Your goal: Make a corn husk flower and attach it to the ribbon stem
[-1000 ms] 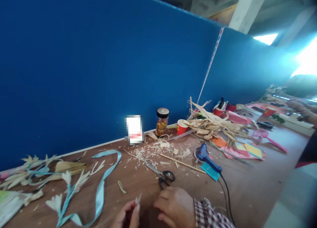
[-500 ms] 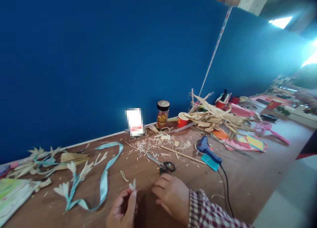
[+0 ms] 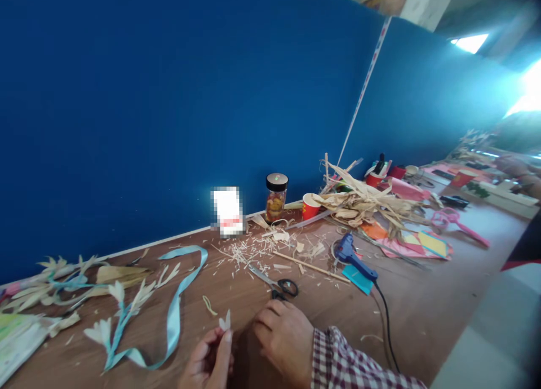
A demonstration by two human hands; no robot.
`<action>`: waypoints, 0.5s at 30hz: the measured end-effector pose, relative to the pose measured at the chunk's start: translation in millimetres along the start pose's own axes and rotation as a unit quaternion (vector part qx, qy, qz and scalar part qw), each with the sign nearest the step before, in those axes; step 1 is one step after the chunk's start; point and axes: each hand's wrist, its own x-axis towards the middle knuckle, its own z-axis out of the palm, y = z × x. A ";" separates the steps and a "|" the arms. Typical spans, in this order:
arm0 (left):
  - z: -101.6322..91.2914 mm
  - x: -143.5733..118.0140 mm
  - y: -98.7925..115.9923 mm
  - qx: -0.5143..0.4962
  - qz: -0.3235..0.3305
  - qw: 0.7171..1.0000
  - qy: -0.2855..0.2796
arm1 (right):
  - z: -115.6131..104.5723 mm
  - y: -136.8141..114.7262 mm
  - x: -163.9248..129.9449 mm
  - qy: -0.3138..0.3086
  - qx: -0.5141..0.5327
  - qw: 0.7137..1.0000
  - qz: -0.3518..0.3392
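My left hand (image 3: 207, 358) is closed at the bottom centre, pinching a small pale petal piece (image 3: 225, 320) between thumb and fingertips. It looks like dried husk, split into two points at the top. To its right, my right hand (image 3: 284, 338) is palm down low over the table, fingers loosely bent and apart from the left hand. No object shows in it; its palm is hidden. Just beyond its knuckles lie black-handled scissors (image 3: 279, 285). A thin yellowish strip (image 3: 208, 305) is on the table above my left hand. Further left lies a husk flower stem (image 3: 117, 328) wrapped in light-blue ribbon (image 3: 174, 315).
Husk clippings (image 3: 240, 252) and a thin stick (image 3: 310, 266) lie beyond the scissors. A blue glue gun (image 3: 355, 256) with a trailing cord is at right. Behind stand a lidded jar (image 3: 276, 200), a red cup (image 3: 311, 207) and a husk pile (image 3: 367, 200), before a blue partition (image 3: 169, 96).
My right hand has shifted slightly left, towards my left hand. The left hand keeps its pinch on the petal piece. The view has turned a little.
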 end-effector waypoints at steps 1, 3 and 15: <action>-0.1 0.2 -0.6 -0.001 0.003 1.000 0.000 | -2.6 -0.1 -0.9 -0.007 0.003 1.000 0.004; -0.3 -0.2 -1.1 0.002 0.014 1.000 -0.005 | -8.9 0.3 -2.1 -0.021 0.012 1.000 0.004; 2.2 -6.2 0.7 -0.009 0.051 0.999 -0.009 | -13.4 15.1 -4.2 -0.051 -0.004 0.999 0.018</action>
